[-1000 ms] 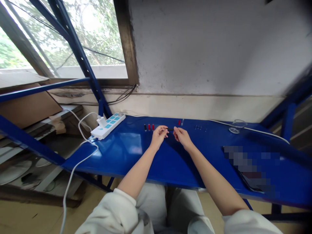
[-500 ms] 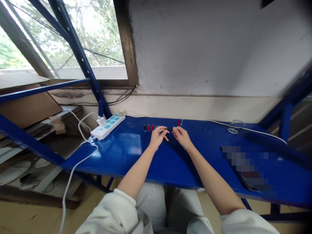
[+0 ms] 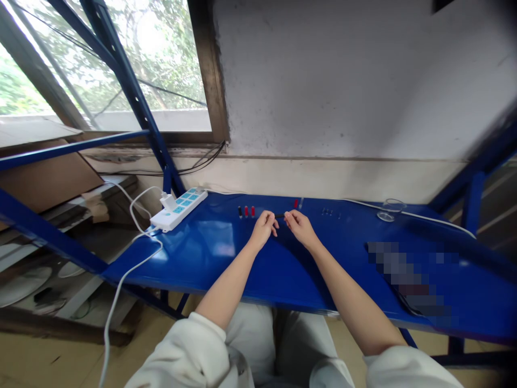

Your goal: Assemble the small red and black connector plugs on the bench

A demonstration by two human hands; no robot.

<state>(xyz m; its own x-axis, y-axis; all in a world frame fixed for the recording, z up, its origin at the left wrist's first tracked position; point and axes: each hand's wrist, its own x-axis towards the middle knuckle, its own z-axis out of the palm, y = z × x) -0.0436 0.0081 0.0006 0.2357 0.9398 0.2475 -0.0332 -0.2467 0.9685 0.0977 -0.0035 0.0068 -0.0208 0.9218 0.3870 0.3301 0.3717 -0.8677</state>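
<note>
My left hand (image 3: 263,227) and my right hand (image 3: 298,226) meet over the back of a blue metal bench (image 3: 226,253). Both pinch a thin black rod-like piece (image 3: 279,215) that spans the small gap between their fingertips. Just behind my left hand stand three small upright pieces, one black and two red (image 3: 246,210). Behind my right hand is another red piece (image 3: 296,203) next to a pale one. A row of tiny dark parts (image 3: 329,212) lies to the right.
A white power strip (image 3: 179,208) with blue sockets and a white cable sits at the bench's back left. A clear glass dish (image 3: 390,209) and a white wire lie at the back right. A dark flat object (image 3: 420,304) rests near the right front edge. Wall and window stand behind.
My hands have drawn closer together, so the gap between their fingertips on the black piece is shorter. Both stay at the same spot on the bench.
</note>
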